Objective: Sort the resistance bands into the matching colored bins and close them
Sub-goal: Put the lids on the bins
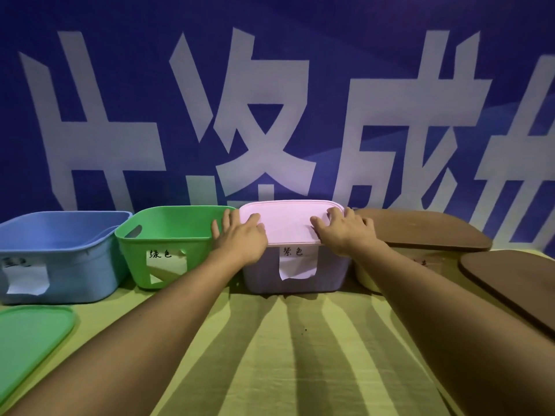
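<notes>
Pink, smooth plastic fills the middle of your reach: the pale pink rounded-rectangle lid (289, 222) lies flat on the lilac plastic bin (292, 274), its long axis running left to right across your view. Your left hand (240, 235) rests on the lid's left end and your right hand (345, 232) on its right end, fingers spread and nearly straight, pressing down rather than gripping — neither hand curls round anything. Whether the lid has seated all round I cannot tell.

The glossy green plastic bin (168, 235) stands open just left of your left hand, and its flat green lid (31, 334) lies on the yellow-green cloth counter (285, 355) near your left elbow, so that arm is nearer for the next closing. Beyond it, the matte blue plastic bin (57, 253) is open too. Resistance bands do not show from this angle.
</notes>
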`<state>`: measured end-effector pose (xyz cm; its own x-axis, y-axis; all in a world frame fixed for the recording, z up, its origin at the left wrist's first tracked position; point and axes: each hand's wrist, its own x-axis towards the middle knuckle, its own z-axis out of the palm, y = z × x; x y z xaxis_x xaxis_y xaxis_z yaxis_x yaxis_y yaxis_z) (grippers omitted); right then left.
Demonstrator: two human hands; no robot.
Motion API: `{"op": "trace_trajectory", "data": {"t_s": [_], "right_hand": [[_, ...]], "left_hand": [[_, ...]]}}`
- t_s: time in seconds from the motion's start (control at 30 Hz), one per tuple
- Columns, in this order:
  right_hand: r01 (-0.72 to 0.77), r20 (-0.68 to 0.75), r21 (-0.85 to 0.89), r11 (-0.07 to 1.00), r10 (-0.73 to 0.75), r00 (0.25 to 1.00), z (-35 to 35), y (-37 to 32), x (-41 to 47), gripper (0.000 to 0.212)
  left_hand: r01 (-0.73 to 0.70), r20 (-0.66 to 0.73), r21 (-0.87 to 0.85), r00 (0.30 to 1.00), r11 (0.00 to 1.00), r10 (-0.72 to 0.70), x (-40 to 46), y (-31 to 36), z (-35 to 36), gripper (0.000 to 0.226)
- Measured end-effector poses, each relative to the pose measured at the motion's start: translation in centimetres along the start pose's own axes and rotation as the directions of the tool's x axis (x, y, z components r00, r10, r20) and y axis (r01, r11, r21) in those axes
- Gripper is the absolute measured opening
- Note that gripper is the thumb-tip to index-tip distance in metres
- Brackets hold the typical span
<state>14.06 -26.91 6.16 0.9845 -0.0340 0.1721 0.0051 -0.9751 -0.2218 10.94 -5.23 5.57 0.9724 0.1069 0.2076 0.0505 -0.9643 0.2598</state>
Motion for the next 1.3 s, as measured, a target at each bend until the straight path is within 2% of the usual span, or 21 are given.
{"op": "trace_trajectory", "data": {"t_s": [0.17, 0.4, 0.6, 0.7, 0.77, 0.8, 0.87, 0.97, 1.1, 1.3], "right_hand": [[0.012, 0.088, -0.062, 0.998, -0.006, 0.996, 0.0, 0.0, 0.7, 0.077], [0.043, 0.208, -0.162, 0.986, -0.008, 0.978, -1.1, -0.1, 1.3, 0.079], [0.066, 0.22, -0.248, 0.966, -0.01, 0.976, -1.9, -0.3, 1.7, 0.084], [0.076, 0.169, -0.147, 0.986, -0.051, 0.984, -1.5, -0.2, 2.5, 0.085], [0.083, 0.157, -0.089, 0.993, -0.068, 0.985, -1.5, -0.4, 2.9, 0.085], [0.08, 0.151, -0.069, 0.994, -0.069, 0.986, -1.5, -0.5, 3.1, 0.085], [0.072, 0.103, -0.046, 0.996, -0.067, 0.992, -1.6, -0.9, 3.6, 0.084], [0.116, 0.064, -0.038, 0.993, -0.113, 0.992, -1.0, -1.4, 4.6, 0.076], [0.168, 0.181, -0.039, 0.985, -0.158, 0.971, 0.6, -1.6, 6.2, 0.069], [0.149, 0.22, -0.049, 0.988, -0.135, 0.966, 0.4, -1.5, 7.1, 0.065]], "left_hand": [[-0.079, 0.122, 0.052, 0.99, 0.996, 0.073, 0.5, -0.3, -0.4, 0.055], [-0.102, 0.15, 0.064, 0.984, 0.993, 0.091, 0.9, -0.3, -0.5, 0.056], [-0.142, 0.088, 0.246, 0.988, 0.959, 0.124, 1.9, 0.4, -2.2, 0.052], [-0.081, -0.021, 0.165, 0.996, 0.983, 0.086, 3.5, 1.2, -2.4, 0.053], [-0.134, -0.063, 0.055, 0.988, 0.989, 0.138, 4.5, 2.1, -1.9, 0.05], [-0.182, -0.037, 0.025, 0.982, 0.983, 0.183, 5.1, 2.5, -1.4, 0.049], [-0.234, 0.102, 0.037, 0.968, 0.972, 0.229, 5.9, 3.1, -0.3, 0.055], [-0.212, 0.253, 0.089, 0.95, 0.973, 0.184, 6.8, 3.1, 0.7, 0.062], [-0.227, 0.261, 0.154, 0.948, 0.962, 0.182, 7.2, 3.2, 0.6, 0.065], [-0.246, 0.226, 0.172, 0.952, 0.954, 0.205, 8.6, 2.7, 0.2, 0.069]]}}
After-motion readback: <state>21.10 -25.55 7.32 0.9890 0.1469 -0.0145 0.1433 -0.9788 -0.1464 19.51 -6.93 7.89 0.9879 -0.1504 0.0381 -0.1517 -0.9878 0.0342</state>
